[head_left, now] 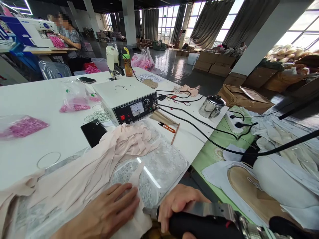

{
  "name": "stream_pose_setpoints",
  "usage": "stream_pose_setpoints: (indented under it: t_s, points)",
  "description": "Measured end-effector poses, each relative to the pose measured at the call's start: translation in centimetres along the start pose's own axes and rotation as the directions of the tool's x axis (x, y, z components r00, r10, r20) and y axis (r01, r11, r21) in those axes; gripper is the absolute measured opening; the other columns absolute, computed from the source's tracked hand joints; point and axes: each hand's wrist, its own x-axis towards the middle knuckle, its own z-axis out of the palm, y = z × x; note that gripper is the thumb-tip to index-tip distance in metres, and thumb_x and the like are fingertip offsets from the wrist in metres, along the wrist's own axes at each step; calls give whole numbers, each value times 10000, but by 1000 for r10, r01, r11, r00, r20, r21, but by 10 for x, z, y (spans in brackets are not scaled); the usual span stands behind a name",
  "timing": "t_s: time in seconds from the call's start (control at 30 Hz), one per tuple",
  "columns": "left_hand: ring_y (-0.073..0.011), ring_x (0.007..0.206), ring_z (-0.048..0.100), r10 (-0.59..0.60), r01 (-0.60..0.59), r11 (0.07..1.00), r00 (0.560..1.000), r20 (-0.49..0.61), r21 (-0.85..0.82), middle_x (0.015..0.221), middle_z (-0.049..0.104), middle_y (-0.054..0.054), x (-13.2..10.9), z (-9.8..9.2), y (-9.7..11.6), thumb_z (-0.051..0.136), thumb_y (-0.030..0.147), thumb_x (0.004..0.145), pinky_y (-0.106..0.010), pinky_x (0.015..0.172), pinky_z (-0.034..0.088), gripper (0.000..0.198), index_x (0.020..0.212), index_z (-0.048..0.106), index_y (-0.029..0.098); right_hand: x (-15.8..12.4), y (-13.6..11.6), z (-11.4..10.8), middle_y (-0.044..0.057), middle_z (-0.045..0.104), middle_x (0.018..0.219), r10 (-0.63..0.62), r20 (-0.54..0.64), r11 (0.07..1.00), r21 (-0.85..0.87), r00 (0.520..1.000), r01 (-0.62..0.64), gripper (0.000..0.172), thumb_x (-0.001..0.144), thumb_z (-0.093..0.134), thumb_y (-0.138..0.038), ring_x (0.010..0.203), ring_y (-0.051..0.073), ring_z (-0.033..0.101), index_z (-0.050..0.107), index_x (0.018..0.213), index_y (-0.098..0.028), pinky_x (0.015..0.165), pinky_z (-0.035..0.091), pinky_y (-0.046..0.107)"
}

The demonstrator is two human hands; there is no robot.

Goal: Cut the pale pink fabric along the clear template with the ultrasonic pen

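My left hand [109, 207] lies flat, fingers stretched together, on a pale beige piece of cloth [143, 220] near the table's front edge. In my right hand [178, 202] is a black and silver handheld ultrasonic tool [199, 220], fingers wrapped round its body. Its metal tip points left and lies at the cloth's right side, close to my left fingers; whether it touches is unclear. Beyond my left hand, a heap of beige cloth strips [119, 142] spreads over a clear, scratched mat [164, 162]. A control box [134, 109] with a dial and red switch stands behind it.
Orange thread snips [166, 127] and a dark phone [93, 132] lie near the box. Black cables [189, 121] run rightward across the table. A steel-and-glass pot [211, 106] stands at the right edge. Bags of pink pieces [23, 126] lie left. A person [74, 41] sits at a sewing machine.
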Motion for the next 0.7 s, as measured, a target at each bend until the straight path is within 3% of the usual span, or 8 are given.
stream_pose_setpoints:
  t_s: [0.13, 0.27, 0.33, 0.43, 0.5, 0.63, 0.7]
  points:
    - [-278, 1127, 604, -4, 3, 999, 1000, -22, -33, 1220, 687, -84, 7, -4, 0, 338, 112, 1061, -399, 928, 458, 363, 1234, 652, 167, 7, -3, -1, 35, 736, 790, -142, -34, 989, 25, 989, 143, 298, 902, 657, -458, 554, 171, 723, 658, 1161, -312, 569, 617, 300]
    - [-261, 1063, 620, -18, 16, 999, 999, -43, -30, 1170, 688, -105, 9, -5, 2, 442, 145, 1044, -383, 902, 464, 269, 1216, 647, 153, 16, -5, -4, 42, 723, 819, -159, 145, 987, 29, 977, 157, 281, 995, 491, -363, 570, 183, 733, 632, 1236, -338, 567, 632, 329]
    - [-263, 1044, 625, -26, 25, 999, 998, -52, -23, 1155, 689, -108, 9, -5, 4, 406, 133, 1051, -389, 894, 467, 287, 1199, 651, 142, 17, -7, 2, 30, 702, 786, -183, 59, 983, -14, 981, 184, 248, 959, 562, -401, 563, 182, 705, 635, 1188, -338, 552, 612, 320]
    - [-264, 999, 638, -41, 39, 999, 998, -58, -36, 1135, 694, -103, 9, -4, 6, 362, 129, 1060, -394, 867, 477, 317, 1166, 660, 139, 16, -13, 19, 25, 666, 782, -118, -195, 986, -139, 974, 92, 198, 909, 624, -416, 636, 193, 665, 632, 1080, -318, 620, 593, 353]
    - [-264, 985, 642, -44, 41, 998, 997, -60, -45, 1127, 694, -104, 10, -4, 7, 378, 136, 1056, -393, 853, 483, 300, 1154, 662, 141, 15, -16, 30, 20, 640, 801, -105, -276, 981, -184, 956, 55, 175, 908, 610, -396, 661, 188, 644, 624, 1059, -309, 645, 582, 362]
    - [-254, 1019, 641, -51, 49, 998, 997, -56, -46, 1126, 691, -112, 9, -2, 6, 464, 153, 1032, -372, 866, 492, 238, 1176, 652, 169, 14, -15, 34, 20, 611, 858, -106, -262, 987, -147, 959, 69, 175, 912, 589, -367, 662, 175, 639, 612, 1073, -302, 651, 578, 367]
    - [-250, 1041, 637, -60, 58, 997, 997, -51, -47, 1130, 691, -109, 9, -1, 6, 468, 164, 1033, -368, 884, 494, 239, 1192, 645, 183, 14, -13, 31, 15, 605, 873, -48, -243, 991, -130, 969, 16, 182, 902, 588, -401, 665, 173, 639, 598, 1060, -313, 675, 580, 377]
